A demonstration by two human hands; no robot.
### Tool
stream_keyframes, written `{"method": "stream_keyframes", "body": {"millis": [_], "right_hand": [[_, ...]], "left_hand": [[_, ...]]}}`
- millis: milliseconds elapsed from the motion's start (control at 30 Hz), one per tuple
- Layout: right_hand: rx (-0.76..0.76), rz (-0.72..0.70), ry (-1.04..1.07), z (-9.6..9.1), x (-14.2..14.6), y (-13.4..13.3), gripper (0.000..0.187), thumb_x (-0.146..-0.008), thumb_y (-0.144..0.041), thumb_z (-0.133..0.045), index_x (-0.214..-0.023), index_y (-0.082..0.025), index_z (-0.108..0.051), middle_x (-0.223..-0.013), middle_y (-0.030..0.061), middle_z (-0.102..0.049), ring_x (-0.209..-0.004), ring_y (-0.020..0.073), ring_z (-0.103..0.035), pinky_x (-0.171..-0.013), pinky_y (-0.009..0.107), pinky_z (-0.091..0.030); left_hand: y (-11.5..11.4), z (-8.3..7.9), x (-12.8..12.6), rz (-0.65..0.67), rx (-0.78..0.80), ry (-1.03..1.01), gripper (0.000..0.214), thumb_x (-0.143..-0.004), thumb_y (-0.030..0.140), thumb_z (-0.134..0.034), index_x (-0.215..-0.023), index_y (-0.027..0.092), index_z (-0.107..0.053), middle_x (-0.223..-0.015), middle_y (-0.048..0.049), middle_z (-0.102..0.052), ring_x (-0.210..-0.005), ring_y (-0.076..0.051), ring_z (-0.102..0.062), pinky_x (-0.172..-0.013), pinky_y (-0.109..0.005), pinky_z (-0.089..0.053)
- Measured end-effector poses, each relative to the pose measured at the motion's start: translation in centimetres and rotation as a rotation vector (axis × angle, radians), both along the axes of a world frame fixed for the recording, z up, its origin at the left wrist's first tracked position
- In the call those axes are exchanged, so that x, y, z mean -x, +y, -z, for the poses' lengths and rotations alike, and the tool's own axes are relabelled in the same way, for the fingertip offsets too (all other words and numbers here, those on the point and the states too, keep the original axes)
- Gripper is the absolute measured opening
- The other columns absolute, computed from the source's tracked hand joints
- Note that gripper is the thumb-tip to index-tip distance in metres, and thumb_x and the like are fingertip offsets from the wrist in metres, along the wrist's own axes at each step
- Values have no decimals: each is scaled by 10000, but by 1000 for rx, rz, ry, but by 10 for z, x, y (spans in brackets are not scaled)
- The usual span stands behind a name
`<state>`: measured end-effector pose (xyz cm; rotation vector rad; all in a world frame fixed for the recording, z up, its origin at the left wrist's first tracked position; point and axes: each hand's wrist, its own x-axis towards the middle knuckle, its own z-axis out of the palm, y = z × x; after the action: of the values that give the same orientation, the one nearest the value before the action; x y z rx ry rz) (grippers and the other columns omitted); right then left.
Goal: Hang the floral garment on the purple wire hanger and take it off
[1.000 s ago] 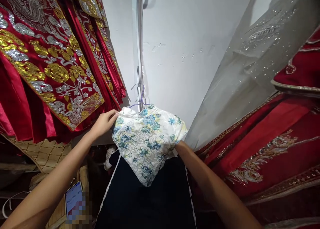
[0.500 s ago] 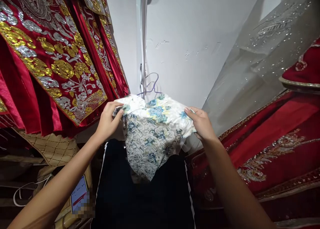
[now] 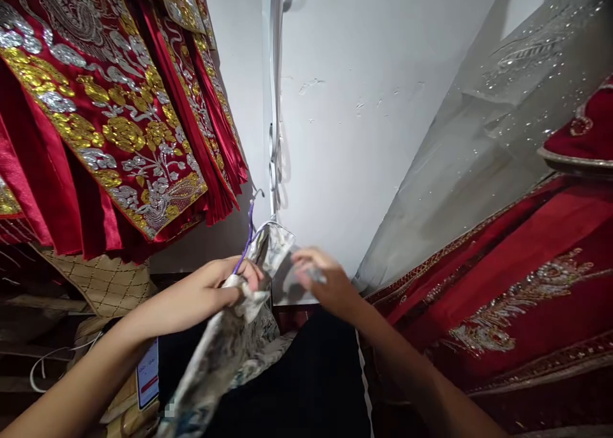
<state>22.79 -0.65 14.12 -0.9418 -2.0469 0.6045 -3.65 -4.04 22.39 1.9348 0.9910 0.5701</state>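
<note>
Left hand [image 3: 225, 286]: clamped shut on the top of the floral garment [image 3: 223, 352] and the purple hanger [image 3: 249, 230], near centre.
Right hand [image 3: 330, 285]: blurred, seems to pinch a fold of the same cloth, just to the right.
Floral garment: bunched, trailing down to the near left.
Progress: hanger's in the cloth, but the hook looks free; nothing is hung up.
Around: red embroidered robes [image 3: 110, 125] far left, pale wall [image 3: 345, 106] behind.

Only faint, perhaps timer-like digits on the phone screen [image 3: 147, 373], too small for reading.
</note>
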Motion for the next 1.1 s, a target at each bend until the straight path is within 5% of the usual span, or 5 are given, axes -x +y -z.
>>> {"method": "stream_keyframes", "body": {"millis": [100, 233, 533, 767, 1100], "right_hand": [[-53, 269, 108, 3, -15, 44, 535, -898, -463, -595, -1382, -273, -473, -1412, 108, -466, -1251, 279, -492, -1039, 423, -412], [143, 53, 258, 2, -22, 85, 358, -911, -540, -549, -1032, -213, -629, -973, 50, -649, -959, 224, -619, -884, 347, -485], [195, 301, 1045, -29, -36, 142, 480, -664, -518, -801, -954, -192, -599, -893, 33, -683, -856, 193, -661, -779, 300, -521], [155, 399, 1102, 21, -49, 93, 422, -775, -555, -713, -988, -206, -610, -991, 63, -692, -993, 224, -658, -827, 332, -536], [122, 532, 1050, 47, -55, 100, 431, -787, -558, -661, -1005, -189, -619, -997, 64, -675, -1025, 211, -625, -862, 325, -492]], "left_hand": [[0, -20, 32, -27, -81, 84, 223, -792, 145, -463, -903, 208, -646, -1035, -29, -695, -975, -228, -622, -875, -290, -473], [40, -30, 61, -153, -243, 152, 131, -820, 218, -519, -845, 204, -647, -958, -42, -704, -885, -234, -641, -778, -292, -495], [91, 13, 35, -554, -1059, 61, 227, -914, 285, -543, -1100, 185, -626, -1121, -100, -643, -1068, -243, -588, -965, -377, -456], [80, 117, -33, -253, -504, 72, 352, -912, 397, -563, -1230, 252, -596, -887, -47, -691, -755, -214, -643, -669, -294, -471], [144, 178, -54, -899, -248, -542, 288, -820, 407, -632, -658, 196, -522, -549, 40, -429, -525, -129, -406, -527, -243, -301]]}}
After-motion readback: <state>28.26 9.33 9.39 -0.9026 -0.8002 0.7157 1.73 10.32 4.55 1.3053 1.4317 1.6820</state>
